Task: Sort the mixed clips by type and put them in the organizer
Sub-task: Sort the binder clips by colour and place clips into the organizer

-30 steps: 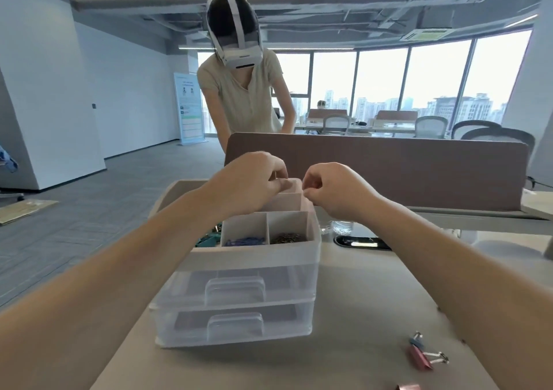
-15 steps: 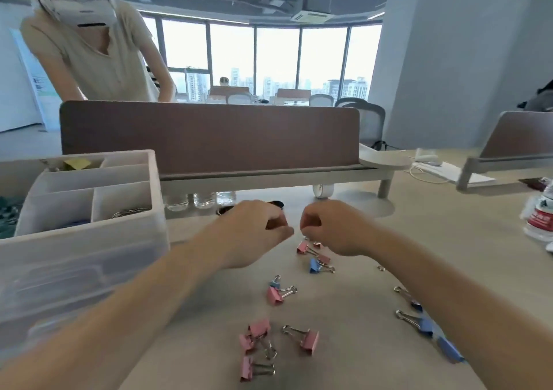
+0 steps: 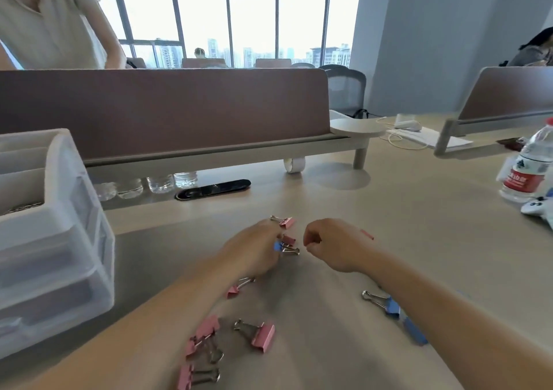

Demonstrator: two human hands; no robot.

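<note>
Binder clips lie scattered on the beige table. My left hand has its fingers curled and pinches a blue clip at its fingertips. Just right of that clip, my right hand hovers with curled fingers, and nothing shows in it. Two pink clips sit just beyond the blue one. Under my left wrist is a pink clip, and more pink clips lie nearer me. Two other blue clips lie beside my right forearm. The white drawer organizer stands at the left.
A brown divider panel runs across the back of the table, with a person behind it. In front of it are small glasses, a black cable slot and a tape roll. A water bottle stands far right.
Both hands left the top of the organizer and came down to the clips on the table. The view swung right, so the organizer now sits at the left edge.
</note>
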